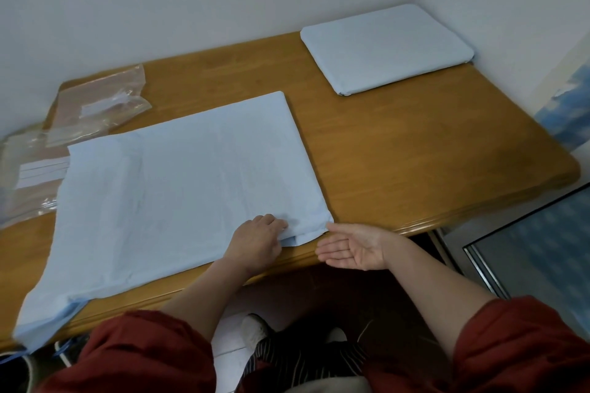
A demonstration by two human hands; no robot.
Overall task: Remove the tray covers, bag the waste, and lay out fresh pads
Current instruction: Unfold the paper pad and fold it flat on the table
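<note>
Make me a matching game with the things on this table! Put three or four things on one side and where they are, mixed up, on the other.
Things:
1. folded blue pad
2. clear plastic bags
3. left hand
4. right hand

Places or states:
A. palm up, just off the table edge
B. far right corner by the wall
C. resting on the near corner of the big blue pad
D. far left side of the table

Pairs: 1-B, 2-D, 3-C, 4-A
</note>
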